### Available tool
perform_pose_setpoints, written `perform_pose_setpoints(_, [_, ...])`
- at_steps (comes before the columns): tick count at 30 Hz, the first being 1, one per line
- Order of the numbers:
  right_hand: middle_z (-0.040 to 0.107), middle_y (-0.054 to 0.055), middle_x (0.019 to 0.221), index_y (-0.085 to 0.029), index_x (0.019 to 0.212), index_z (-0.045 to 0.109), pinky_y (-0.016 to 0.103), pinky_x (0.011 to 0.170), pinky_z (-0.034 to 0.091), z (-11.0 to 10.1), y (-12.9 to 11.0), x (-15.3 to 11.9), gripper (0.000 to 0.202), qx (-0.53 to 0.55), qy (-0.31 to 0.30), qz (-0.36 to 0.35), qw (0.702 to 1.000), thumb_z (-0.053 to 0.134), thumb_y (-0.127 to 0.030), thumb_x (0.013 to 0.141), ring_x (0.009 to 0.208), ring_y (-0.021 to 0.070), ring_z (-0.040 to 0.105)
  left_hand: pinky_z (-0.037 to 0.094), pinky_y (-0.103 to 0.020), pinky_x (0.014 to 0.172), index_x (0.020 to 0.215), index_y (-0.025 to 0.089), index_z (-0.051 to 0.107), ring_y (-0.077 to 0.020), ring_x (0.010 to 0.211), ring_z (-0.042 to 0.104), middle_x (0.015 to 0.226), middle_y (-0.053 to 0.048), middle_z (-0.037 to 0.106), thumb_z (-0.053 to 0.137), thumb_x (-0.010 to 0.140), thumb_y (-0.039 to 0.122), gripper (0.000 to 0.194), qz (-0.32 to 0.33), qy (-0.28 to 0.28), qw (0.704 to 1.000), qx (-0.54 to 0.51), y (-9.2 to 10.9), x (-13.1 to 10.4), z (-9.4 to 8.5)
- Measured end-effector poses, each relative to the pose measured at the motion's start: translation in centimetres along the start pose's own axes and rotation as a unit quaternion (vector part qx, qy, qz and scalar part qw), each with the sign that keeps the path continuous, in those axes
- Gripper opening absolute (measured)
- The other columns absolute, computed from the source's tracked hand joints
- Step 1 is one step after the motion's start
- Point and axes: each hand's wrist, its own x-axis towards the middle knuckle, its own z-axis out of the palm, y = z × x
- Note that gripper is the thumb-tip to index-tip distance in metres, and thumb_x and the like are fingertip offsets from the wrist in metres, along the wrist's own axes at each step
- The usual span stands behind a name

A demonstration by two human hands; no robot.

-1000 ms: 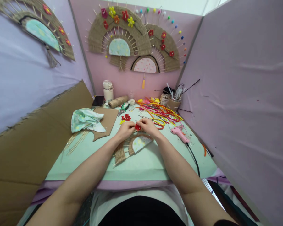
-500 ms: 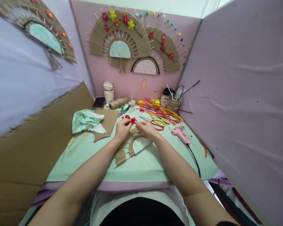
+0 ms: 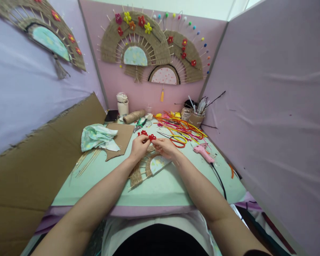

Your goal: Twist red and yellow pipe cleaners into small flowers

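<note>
Between my two hands is a small red pipe-cleaner flower [image 3: 152, 137] with looped petals. My left hand [image 3: 140, 146] pinches it from the left, and my right hand [image 3: 164, 146] grips its right side with thumb and finger. More red pipe-cleaner loops [image 3: 142, 133] show just behind my left fingertips, on the table. Below both hands lies a twine-wrapped fan [image 3: 138, 175] with sticks and a pale flowered half-circle [image 3: 158, 164]; its upper part is hidden by my hands.
Scissors [image 3: 176, 139] and bright pipe cleaners [image 3: 184, 126] lie right of my hands, with a pink glue gun [image 3: 204, 153] beyond. Left are a crumpled cloth [image 3: 98, 137], cardboard [image 3: 122, 137], and thin sticks [image 3: 89, 161]. Pliers [image 3: 140, 125], a twine roll [image 3: 133, 116] and a bottle [image 3: 122, 104] stand farther back.
The red flower has turned slightly between my fingers and shifted a little right, its petals now showing more fully. The fan and tools have stayed in place.
</note>
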Motion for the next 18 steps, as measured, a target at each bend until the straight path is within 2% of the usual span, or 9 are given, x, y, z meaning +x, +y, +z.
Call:
perform_pose_setpoints(3, [0.045,-0.006,0.053,-0.016,0.064,0.054,0.020,0.044,0.022,-0.02,-0.29,-0.19,0.034,-0.027,-0.001,-0.018,0.999,0.076,-0.040,0.056,0.045,0.0038,0.033,0.043,-0.025,0.068,0.073,0.015,0.068,-0.0141,0.071,0.056,0.072,-0.002,0.065,0.058,0.071,0.028,0.016,-0.037,0.002,0.997,-0.073,0.10,0.23,-0.02])
perform_pose_setpoints(5, [0.046,-0.006,0.053,-0.016,0.066,0.055,0.020,0.044,0.024,-0.11,-0.36,-0.18,0.033,-0.046,0.009,-0.038,0.998,0.074,-0.042,0.059,0.046,0.0043,0.034,0.044,-0.027,0.072,0.075,0.015,0.069,-0.0152,0.075,0.057,0.076,-0.003,0.066,0.060,0.071,0.028,0.016,-0.034,0.008,0.995,-0.098,0.14,0.39,-0.07])
perform_pose_setpoints(9, [0.045,-0.006,0.051,-0.017,0.062,0.053,0.021,0.045,0.025,-0.18,-0.33,-0.01,0.032,-0.071,0.027,-0.075,0.994,0.071,-0.044,0.060,0.045,0.0049,0.035,0.044,-0.030,0.077,0.073,0.017,0.071,-0.0173,0.081,0.058,0.079,-0.005,0.067,0.063,0.070,0.031,0.016,-0.011,0.010,0.995,-0.097,0.09,0.54,-0.19])
perform_pose_setpoints(13, [0.047,-0.006,0.051,-0.017,0.062,0.052,0.021,0.045,0.024,-0.11,-0.28,-0.01,0.030,-0.074,0.033,-0.098,0.992,0.070,-0.041,0.059,0.044,0.0050,0.035,0.043,-0.031,0.079,0.071,0.017,0.071,-0.0173,0.079,0.058,0.078,-0.005,0.067,0.064,0.069,0.033,0.017,-0.017,-0.005,0.995,-0.102,-0.01,0.51,-0.23])
perform_pose_setpoints(18, [0.047,-0.006,0.051,-0.018,0.063,0.054,0.021,0.045,0.024,-0.32,-0.24,0.02,0.028,-0.075,0.035,-0.091,0.992,0.068,-0.042,0.061,0.044,0.0052,0.034,0.043,-0.026,0.069,0.073,0.016,0.070,-0.0144,0.072,0.056,0.075,-0.003,0.065,0.061,0.070,0.032,0.018,-0.063,-0.034,0.990,-0.121,0.05,0.49,-0.15])
